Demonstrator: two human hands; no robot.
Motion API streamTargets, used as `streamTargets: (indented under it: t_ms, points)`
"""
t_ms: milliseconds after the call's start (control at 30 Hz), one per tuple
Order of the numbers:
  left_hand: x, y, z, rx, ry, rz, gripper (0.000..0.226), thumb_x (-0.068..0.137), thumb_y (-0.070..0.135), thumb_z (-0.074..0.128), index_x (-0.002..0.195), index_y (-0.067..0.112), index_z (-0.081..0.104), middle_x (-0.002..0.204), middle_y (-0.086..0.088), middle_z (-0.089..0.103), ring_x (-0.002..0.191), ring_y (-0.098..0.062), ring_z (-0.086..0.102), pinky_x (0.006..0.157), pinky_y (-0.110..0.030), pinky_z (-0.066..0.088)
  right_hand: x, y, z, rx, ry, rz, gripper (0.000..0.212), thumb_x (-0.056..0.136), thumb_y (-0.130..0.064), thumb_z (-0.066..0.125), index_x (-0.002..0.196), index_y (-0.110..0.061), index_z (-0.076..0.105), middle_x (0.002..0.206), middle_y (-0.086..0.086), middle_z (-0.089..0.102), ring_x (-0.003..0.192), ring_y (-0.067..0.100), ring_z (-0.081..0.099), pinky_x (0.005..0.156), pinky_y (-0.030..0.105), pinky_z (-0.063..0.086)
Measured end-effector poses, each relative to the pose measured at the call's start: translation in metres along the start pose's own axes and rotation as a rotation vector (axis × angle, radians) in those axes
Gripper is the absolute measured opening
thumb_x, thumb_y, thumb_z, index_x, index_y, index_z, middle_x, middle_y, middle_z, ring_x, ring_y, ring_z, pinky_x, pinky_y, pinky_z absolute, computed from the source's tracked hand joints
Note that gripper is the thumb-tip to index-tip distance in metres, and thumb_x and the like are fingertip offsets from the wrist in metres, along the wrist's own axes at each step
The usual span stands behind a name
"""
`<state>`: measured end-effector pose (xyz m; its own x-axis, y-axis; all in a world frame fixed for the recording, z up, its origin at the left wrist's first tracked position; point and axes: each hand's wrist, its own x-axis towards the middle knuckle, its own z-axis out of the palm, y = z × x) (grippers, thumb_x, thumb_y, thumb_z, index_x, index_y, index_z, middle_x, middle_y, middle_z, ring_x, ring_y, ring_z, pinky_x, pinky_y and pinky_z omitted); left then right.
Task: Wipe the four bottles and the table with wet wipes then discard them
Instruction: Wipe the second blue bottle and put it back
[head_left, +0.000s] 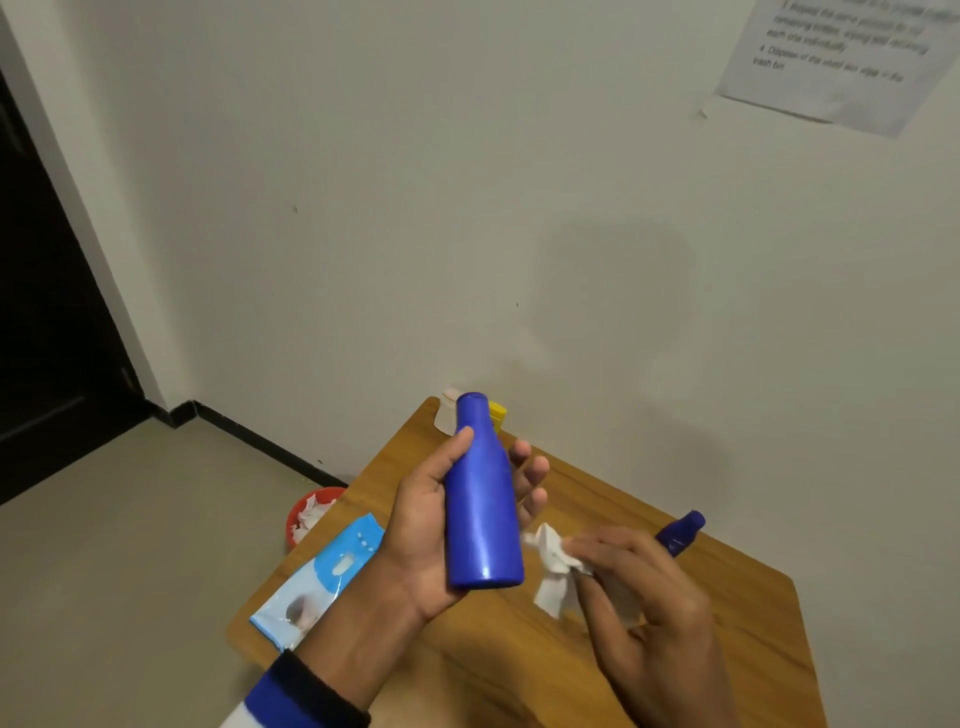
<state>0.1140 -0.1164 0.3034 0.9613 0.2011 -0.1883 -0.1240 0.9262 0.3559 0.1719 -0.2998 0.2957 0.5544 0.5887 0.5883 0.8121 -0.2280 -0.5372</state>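
Note:
My left hand (415, 525) holds a blue bottle (483, 499) upright above the wooden table (727, 613), thumb on its neck and fingers behind it. Just right of the bottle's base, my right hand (639, 597) pinches a crumpled white wet wipe (553, 569). A dark blue bottle (681, 531) stands behind my right hand. At the table's far corner a white bottle (445, 413) and a yellow-capped bottle (497, 414) are partly hidden behind the blue bottle.
A light blue wet wipes pack (318, 579) lies on the table's left edge. A red bin (310, 514) holding used wipes stands on the floor left of the table. The wall is right behind the table, with a paper sheet (841, 57) taped up.

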Motion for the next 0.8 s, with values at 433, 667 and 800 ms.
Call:
streamTargets:
  t_ms: [433, 667, 800]
  points:
    - [0.0, -0.034, 0.01, 0.766, 0.005, 0.278, 0.047, 0.089, 0.056, 0.05, 0.119, 0.021, 0.062, 0.098, -0.01, 0.072, 0.086, -0.022, 0.068, 0.078, -0.037, 0.058, 0.045, -0.031, -0.023, -0.106, 0.249, -0.12, 0.018, 0.074, 0.004, 0.069, 0.089, -0.005, 0.075, 0.095, 0.004, 0.064, 0.09, 0.007, 0.062, 0.075, 0.012, 0.048]
    - [-0.006, -0.041, 0.012, 0.791, -0.034, 0.193, 0.061, 0.086, 0.069, 0.038, 0.117, 0.024, 0.064, 0.094, -0.01, 0.072, 0.09, -0.022, 0.071, 0.082, -0.037, 0.059, 0.029, -0.025, 0.014, -0.229, 0.09, -0.156, 0.013, 0.083, -0.01, 0.068, 0.095, -0.009, 0.072, 0.099, 0.001, 0.062, 0.091, 0.01, 0.057, 0.078, 0.016, 0.046]
    - [-0.009, -0.047, 0.009, 1.005, -0.108, 0.246, 0.062, 0.072, 0.077, 0.062, 0.111, 0.029, 0.055, 0.09, -0.008, 0.072, 0.075, -0.025, 0.072, 0.071, -0.04, 0.061, 0.067, -0.011, -0.018, -0.118, 0.295, 0.038, 0.02, 0.081, 0.005, 0.071, 0.092, -0.012, 0.073, 0.094, 0.0, 0.065, 0.088, 0.003, 0.061, 0.076, 0.005, 0.045]
